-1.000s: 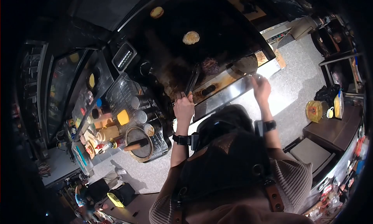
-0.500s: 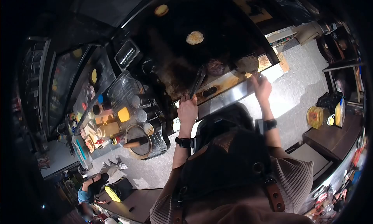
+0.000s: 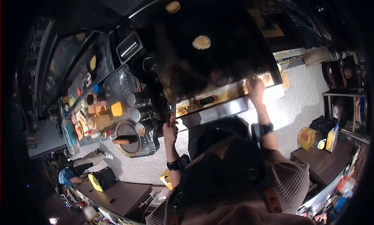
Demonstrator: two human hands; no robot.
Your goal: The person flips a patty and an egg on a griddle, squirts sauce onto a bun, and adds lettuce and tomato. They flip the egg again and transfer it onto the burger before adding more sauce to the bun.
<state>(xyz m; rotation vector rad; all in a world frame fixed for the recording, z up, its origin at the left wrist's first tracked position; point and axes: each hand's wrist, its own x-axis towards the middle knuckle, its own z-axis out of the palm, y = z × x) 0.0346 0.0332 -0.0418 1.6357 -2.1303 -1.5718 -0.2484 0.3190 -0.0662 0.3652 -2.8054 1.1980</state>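
Closed around one pair of tongs [image 3: 173,106], the left hand [image 3: 170,128] is at 8 o'clock from the right hand [image 3: 255,86], whose grip I cannot tell. Two round cakes [image 3: 201,42] lie on the griddle [image 3: 233,38], at 12 o'clock from the tongs.

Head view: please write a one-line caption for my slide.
At a griddle with two patties, the left hand grips tongs; the right hand is at the front edge.

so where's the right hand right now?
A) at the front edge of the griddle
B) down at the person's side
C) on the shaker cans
A: the right hand is at the front edge of the griddle, while the left hand grips the tongs near the left corner, beside the shaker cans but not on them.
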